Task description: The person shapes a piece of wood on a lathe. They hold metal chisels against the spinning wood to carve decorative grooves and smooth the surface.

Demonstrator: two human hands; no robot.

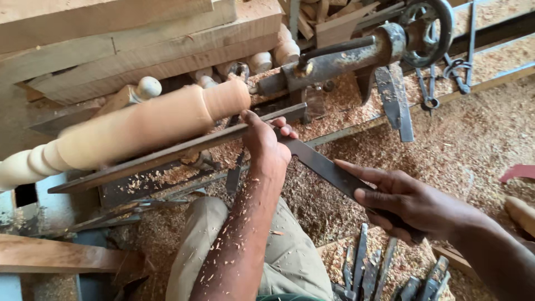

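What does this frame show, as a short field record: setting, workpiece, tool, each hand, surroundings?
setting: wood lathe bed covered in sawdust
workpiece: pale turned wooden spindle, blurred, mounted on the lathe
tool: long flat dark metal chisel, laid across the dark metal tool rest bar
left hand: pressing the chisel down at the rest
right hand: gripping the chisel's rear end
surroundings: stacked pale wooden planks behind; spare dark metal chisels below; rusty tailstock handwheel

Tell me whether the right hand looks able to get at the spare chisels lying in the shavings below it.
Probably not as things stand: the right hand is wrapped around the handle end of the long flat chisel, so it is occupied. The spare chisels lie just beneath it, with nothing between.
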